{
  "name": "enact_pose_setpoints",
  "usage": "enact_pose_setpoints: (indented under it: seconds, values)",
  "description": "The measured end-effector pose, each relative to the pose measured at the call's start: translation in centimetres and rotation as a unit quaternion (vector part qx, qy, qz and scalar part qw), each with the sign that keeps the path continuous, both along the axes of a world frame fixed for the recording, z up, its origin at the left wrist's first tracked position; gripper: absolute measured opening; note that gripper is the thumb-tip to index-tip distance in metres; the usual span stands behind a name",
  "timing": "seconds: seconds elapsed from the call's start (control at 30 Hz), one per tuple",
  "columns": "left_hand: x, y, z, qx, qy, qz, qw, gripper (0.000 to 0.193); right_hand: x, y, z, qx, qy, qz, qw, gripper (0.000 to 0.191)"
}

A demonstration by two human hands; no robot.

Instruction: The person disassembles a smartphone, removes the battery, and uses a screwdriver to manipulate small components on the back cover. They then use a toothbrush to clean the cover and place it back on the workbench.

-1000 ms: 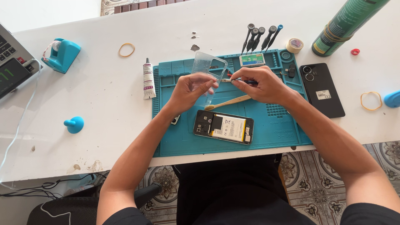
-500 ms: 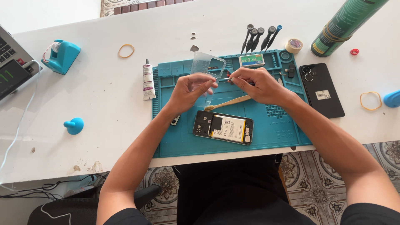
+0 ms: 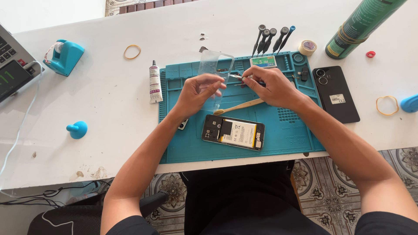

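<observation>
A white table (image 3: 109, 109) fills most of the view, and a teal work mat (image 3: 278, 135) lies on its near middle part. A green cylinder (image 3: 361, 24) lies at the far right corner, and the edge of a laptop (image 3: 8, 56) shows at the far left. Right of the mat rests a black phone back cover (image 3: 335, 93), face down. On the near part of the mat lies an opened phone (image 3: 233, 132) with its battery showing.

The left hand (image 3: 198, 92) is raised above the middle of the mat, its fingers pinching a clear phone case (image 3: 214, 69) by the lower part, so that the case stands up and tilts away. The right hand (image 3: 272, 87) is just right of it, fingers pressed together on thin metal tweezers (image 3: 237, 76), whose tip touches the edge of the case. A bamboo toothbrush (image 3: 239, 106) lies on the mat beneath the hands.

A teal tape dispenser (image 3: 65, 56) stands far left. A row of screwdrivers (image 3: 272, 39) stands along the far edge of the mat. A white glue tube (image 3: 154, 82) lies just left of the mat. A blue suction cup (image 3: 77, 129) sits near left. Yellow rubber bands (image 3: 132, 52) lie far left and right.
</observation>
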State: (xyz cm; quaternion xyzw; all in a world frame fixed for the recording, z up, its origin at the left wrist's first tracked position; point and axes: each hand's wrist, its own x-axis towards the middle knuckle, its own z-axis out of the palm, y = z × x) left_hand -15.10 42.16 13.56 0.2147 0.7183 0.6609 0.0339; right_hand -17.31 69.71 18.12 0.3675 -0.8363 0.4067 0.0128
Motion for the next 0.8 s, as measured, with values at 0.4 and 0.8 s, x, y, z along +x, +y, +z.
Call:
enact_pose_setpoints:
  seconds: [0.4, 0.8]
  values:
    - [0.1, 0.1, 1.3, 0.024, -0.011, 0.026, 0.999, 0.044, 0.2, 0.1, 0.2, 0.021, 0.023, -0.002, 1.0, 0.022]
    - [0.1, 0.0, 0.9, 0.048, -0.036, 0.028, 0.998, 0.035, 0.3, 0.0, 0.2, 0.026, 0.007, -0.005, 1.0, 0.023]
